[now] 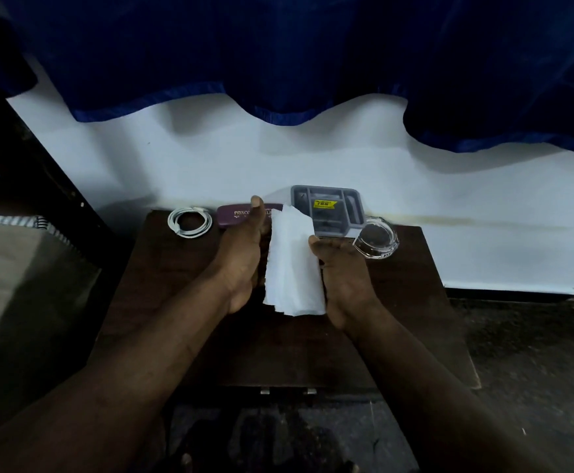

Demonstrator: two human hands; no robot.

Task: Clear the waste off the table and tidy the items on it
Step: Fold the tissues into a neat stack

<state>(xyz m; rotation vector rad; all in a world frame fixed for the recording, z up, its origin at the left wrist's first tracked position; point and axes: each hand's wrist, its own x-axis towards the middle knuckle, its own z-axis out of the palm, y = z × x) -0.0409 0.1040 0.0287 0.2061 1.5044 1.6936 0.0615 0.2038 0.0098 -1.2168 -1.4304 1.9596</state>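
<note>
A white sheet of torn paper point(294, 264) stands upright between both hands above the dark wooden table point(405, 302). My left hand point(243, 257) holds its left edge, thumb raised. My right hand point(342, 278) grips its right edge, thumb over the front. At the table's back edge lie a coiled white cable point(190, 222), a purple case point(231, 215) partly hidden behind my left thumb, a grey packaged box with a yellow sticker point(345, 209), and a clear glass ashtray point(377, 241).
A white wall point(483, 186) runs behind the table, with a dark blue curtain point(313, 46) hanging above. A bed with a striped-edged cover point(16, 268) sits to the left. Dark floor point(534, 353) lies to the right and in front.
</note>
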